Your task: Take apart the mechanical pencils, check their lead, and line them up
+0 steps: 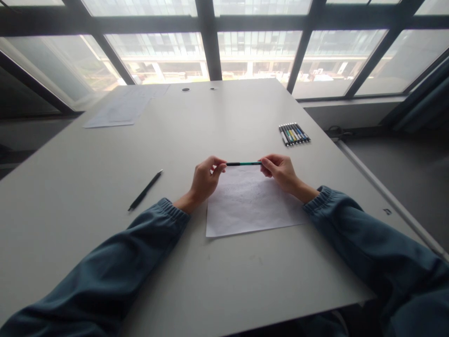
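Note:
Between my two hands a slim pen [243, 164], black on its left part and green on its right, is held level. My left hand [206, 177] pinches its black end, and my right hand [280, 172] pinches the green end. Just below it lies a white sheet of paper [252, 210] with faint marks on it. To the left of my left hand, a dark pen [145, 190] rests slantwise on the table. Beyond my right hand, several pens [294, 134] with coloured parts are lined up side by side.
The white table [175, 290] reaches back to large windows [259, 54]. More paper sheets [115, 112] lie at its far left. A round dark cable hole [185, 89] and a small object [213, 88] are at the far edge. Grey floor shows past the right edge.

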Demonstrator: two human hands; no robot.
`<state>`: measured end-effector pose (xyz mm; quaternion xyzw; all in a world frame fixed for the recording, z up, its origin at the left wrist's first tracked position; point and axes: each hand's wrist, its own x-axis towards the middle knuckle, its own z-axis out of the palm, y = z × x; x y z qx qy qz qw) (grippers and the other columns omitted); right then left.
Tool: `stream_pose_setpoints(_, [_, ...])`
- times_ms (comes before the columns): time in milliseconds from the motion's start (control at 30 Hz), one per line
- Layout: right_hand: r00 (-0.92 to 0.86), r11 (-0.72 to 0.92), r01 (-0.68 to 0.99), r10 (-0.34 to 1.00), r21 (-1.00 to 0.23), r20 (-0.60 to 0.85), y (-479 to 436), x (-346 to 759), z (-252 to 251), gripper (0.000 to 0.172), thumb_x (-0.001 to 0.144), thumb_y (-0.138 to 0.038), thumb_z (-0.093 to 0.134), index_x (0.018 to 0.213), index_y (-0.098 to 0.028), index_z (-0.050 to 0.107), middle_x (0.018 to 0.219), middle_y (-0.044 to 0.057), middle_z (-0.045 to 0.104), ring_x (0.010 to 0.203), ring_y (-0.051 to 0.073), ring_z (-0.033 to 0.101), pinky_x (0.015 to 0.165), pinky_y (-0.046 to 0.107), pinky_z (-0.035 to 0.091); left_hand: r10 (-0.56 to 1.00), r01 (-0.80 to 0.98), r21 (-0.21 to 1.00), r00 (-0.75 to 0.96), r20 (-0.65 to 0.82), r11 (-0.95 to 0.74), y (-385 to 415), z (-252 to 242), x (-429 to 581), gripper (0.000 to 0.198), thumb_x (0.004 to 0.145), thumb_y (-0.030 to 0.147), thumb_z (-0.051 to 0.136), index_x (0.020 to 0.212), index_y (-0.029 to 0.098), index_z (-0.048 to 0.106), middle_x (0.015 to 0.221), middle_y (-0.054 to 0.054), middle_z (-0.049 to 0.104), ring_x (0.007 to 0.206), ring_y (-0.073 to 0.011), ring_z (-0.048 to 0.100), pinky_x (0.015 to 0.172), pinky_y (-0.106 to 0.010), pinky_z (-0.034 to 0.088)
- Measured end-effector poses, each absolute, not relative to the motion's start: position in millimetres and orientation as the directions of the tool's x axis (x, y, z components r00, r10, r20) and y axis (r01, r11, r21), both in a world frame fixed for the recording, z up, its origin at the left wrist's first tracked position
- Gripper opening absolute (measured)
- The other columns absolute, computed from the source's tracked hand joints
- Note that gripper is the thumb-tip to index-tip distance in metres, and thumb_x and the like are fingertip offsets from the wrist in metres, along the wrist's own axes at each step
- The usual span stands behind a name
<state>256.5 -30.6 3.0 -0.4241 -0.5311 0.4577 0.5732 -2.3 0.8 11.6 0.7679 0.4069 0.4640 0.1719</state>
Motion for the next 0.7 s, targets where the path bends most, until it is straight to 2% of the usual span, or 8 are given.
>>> stream_pose_setpoints(167, [0.003,0.208,-0.087,0.978,-0.974,0.209,-29,257,0,0.035,0.082,-0.050,0.077,0.081,-0.014,0.074,0.062,0.002,0.066,0.049,0.008,0.050,0.045,0.022,0.038,0.753,0.479,0.597,0.259,0.604,-0.644,2,9,-4,0.018,0.096,0.034,0.061,0.088,0.018,0.066,0.068,0.001,0.068,0.062,-0.0130,0.062,0.067,-0.026,0.050])
stream_pose_setpoints(400, [-0.004,0.186,-0.063,0.982,-0.981,0.187,-30,255,2,0.037,0.080,-0.051,0.078,0.075,-0.015,0.074,0.061,0.003,0.066,0.048,0.008,0.050,0.044,0.023,0.037,0.760,0.488,0.595,0.279,0.587,-0.639,4,3,-5,0.020,0.101,0.037,0.053,0.095,0.019,0.058,0.074,-0.001,0.067,0.064,-0.0141,0.062,0.064,-0.026,0.048])
stream_pose_setpoints(600, [-0.005,0.192,-0.046,0.981,-0.980,0.193,-31,256,3,0.037,0.080,-0.051,0.077,0.074,-0.015,0.076,0.061,0.003,0.066,0.048,0.009,0.049,0.043,0.023,0.036,0.715,0.521,0.508,0.350,0.605,-0.686,6,3,-7,0.020,0.103,0.036,0.046,0.093,0.020,0.053,0.077,-0.002,0.064,0.069,-0.0172,0.060,0.067,-0.030,0.047])
stream_pose_setpoints(700, [-0.015,0.197,-0.052,0.980,-0.979,0.198,-30,256,2,0.037,0.080,-0.051,0.077,0.074,-0.015,0.077,0.061,0.004,0.066,0.048,0.009,0.049,0.043,0.024,0.036,0.654,0.542,0.408,0.406,0.638,-0.735,6,7,-9,0.021,0.103,0.035,0.044,0.089,0.021,0.051,0.079,-0.004,0.064,0.069,-0.0184,0.057,0.072,-0.033,0.047])
